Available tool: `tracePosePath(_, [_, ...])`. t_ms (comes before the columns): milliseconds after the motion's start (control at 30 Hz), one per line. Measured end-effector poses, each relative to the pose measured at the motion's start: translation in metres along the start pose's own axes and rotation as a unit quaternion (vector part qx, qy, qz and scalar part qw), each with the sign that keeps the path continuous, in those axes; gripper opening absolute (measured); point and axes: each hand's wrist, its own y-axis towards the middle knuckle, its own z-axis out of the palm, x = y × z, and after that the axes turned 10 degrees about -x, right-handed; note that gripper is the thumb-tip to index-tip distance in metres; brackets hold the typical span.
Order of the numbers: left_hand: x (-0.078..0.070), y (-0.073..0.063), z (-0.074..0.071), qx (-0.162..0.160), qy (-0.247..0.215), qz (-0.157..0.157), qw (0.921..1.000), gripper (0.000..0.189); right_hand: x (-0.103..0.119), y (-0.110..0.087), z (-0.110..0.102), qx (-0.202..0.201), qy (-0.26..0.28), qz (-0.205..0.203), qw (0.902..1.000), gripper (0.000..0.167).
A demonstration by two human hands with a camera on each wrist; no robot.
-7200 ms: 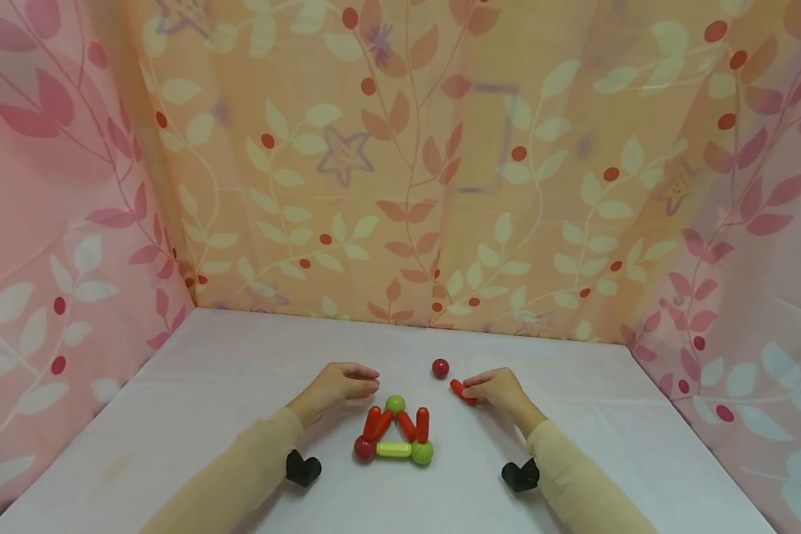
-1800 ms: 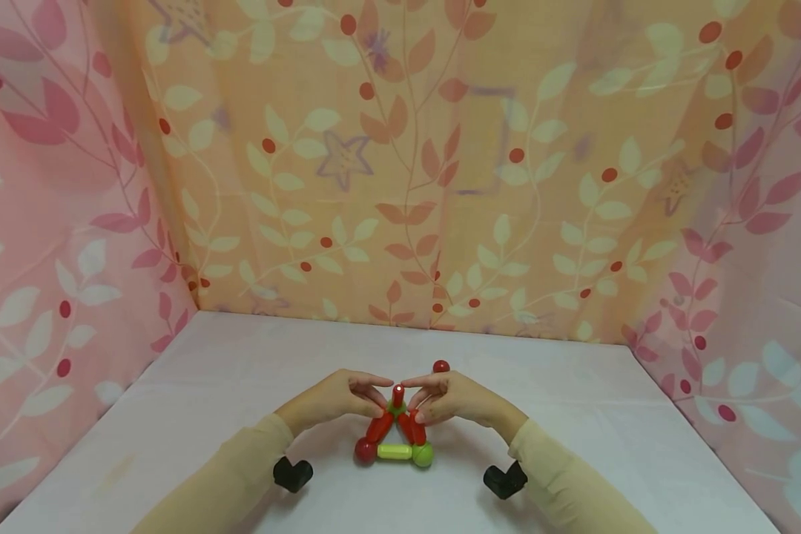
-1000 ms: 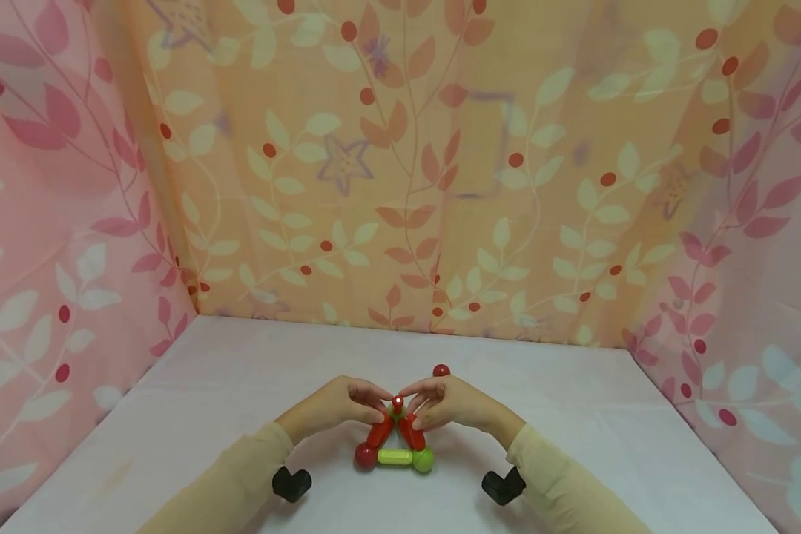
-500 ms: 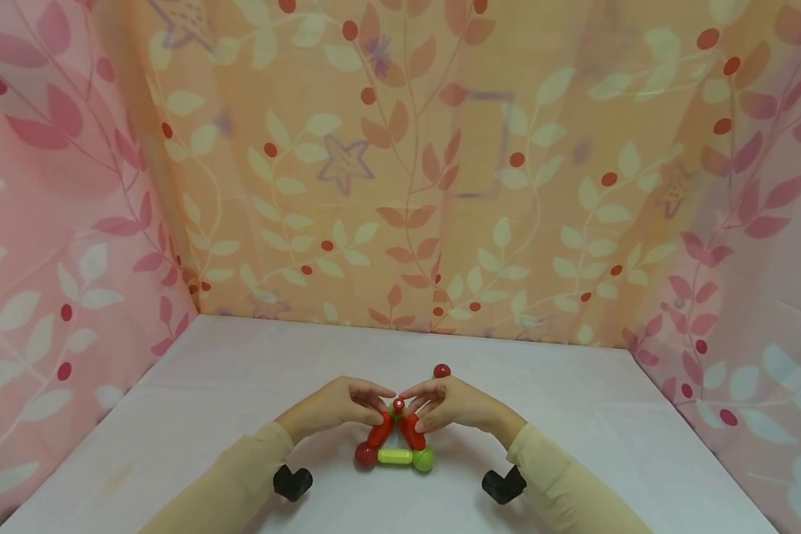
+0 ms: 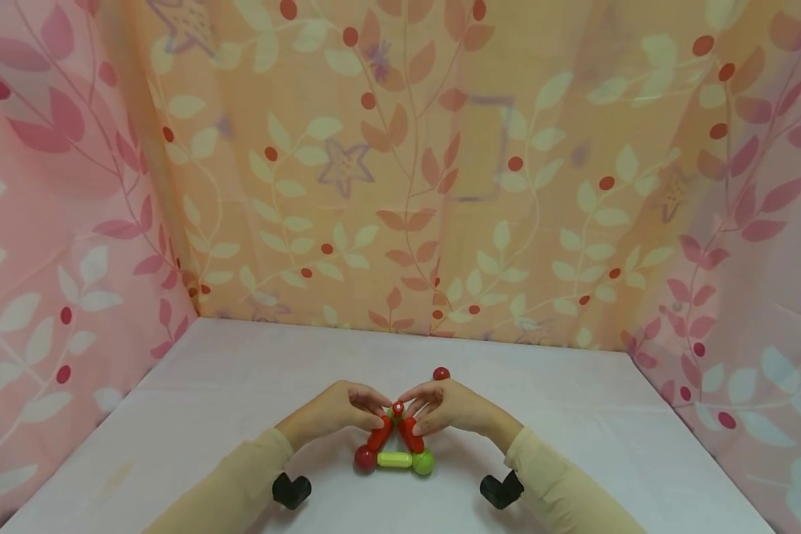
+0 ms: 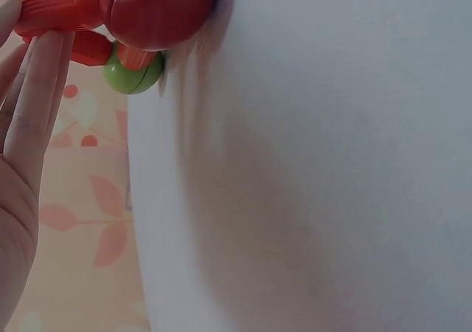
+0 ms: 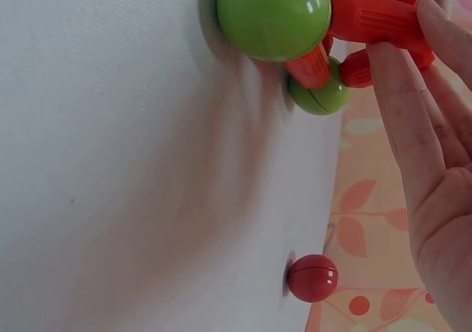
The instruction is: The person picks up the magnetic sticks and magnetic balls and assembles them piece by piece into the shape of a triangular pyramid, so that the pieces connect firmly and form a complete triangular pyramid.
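Note:
A triangular frame of magnetic balls and sticks stands on the table between the hands. Its front edge is a yellow-green stick joining a dark red ball to a green ball. My left hand pinches the red stick that rises from the dark red ball. In the right wrist view, my right hand pinches the red stick on the green ball. A third red stick rises from the rear green ball; its tip lies between both hands' fingertips. Fingers partly hide the tops.
A loose red ball lies behind my right hand. The white tabletop meets a patterned cloth backdrop at the back and pink cloth walls at both sides.
The right hand picked up the loose red stick, which now stands on the rear ball. The left hand came in to the frame. All three upright sticks now lean inward, their tops closer together.

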Motion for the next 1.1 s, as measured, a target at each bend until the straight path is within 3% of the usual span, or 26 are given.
tracePosePath(300, [0.0022, 0.0002, -0.0008, 0.002, 0.007, -0.016, 0.9998, 0.034, -0.0037, 0.001, -0.0005, -0.003, -0.008, -0.008, 0.9999, 0.046])
tracePosePath(600, [0.0016, -0.0008, 0.0015, -0.002, 0.024, 0.007, 0.9997, 0.04, -0.0021, -0.0016, 0.001, 0.001, 0.006, -0.005, 1.0, 0.044])
tracePosePath(1100, [0.0032, -0.001, 0.0027, -0.001, 0.023, 0.003, 0.9997, 0.038, -0.0035, 0.0014, 0.0038, -0.004, 0.01, -0.005, 0.9999, 0.04])
